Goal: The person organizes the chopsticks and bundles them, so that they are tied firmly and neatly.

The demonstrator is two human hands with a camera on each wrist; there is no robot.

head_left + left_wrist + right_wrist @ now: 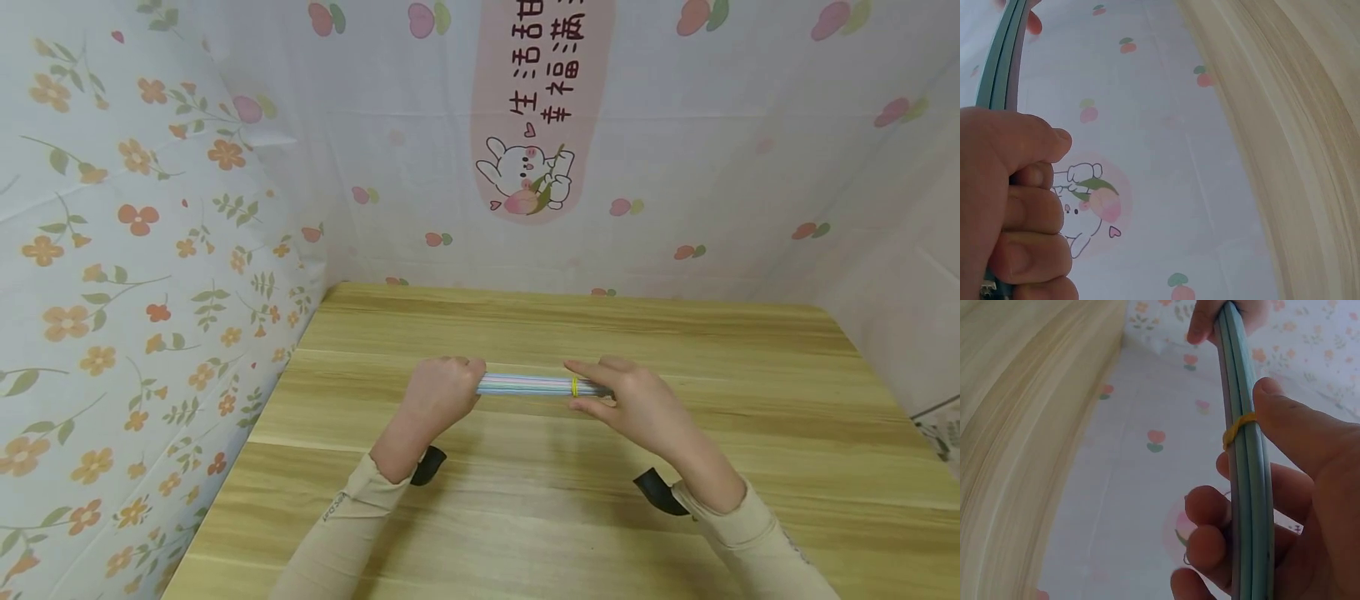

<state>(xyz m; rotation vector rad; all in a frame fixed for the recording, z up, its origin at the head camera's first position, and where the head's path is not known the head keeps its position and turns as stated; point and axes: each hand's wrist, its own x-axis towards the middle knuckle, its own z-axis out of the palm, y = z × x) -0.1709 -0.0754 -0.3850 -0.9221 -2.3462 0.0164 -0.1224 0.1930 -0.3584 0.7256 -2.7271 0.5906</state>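
Observation:
A bundle of slim pastel-striped sticks, which look like pencils (525,385), is held level above the table, running from one hand to the other. My left hand (444,390) grips its left end in a fist, fingers wrapped round it; a small metallic bit shows below that fist in the left wrist view. A yellow rubber band (1239,428) circles the bundle toward its right end. My right hand (637,408) holds that end, the thumb (1291,425) against the sticks beside the band and the other fingers bent round the far side.
Under the hands lies a wood-grain table (510,517). A white curtain (375,150) with fruit prints and a rabbit picture hangs behind its back edge, and a flowered cloth (135,292) hangs at the left. Black curved pieces (660,492) stick out by both wrists.

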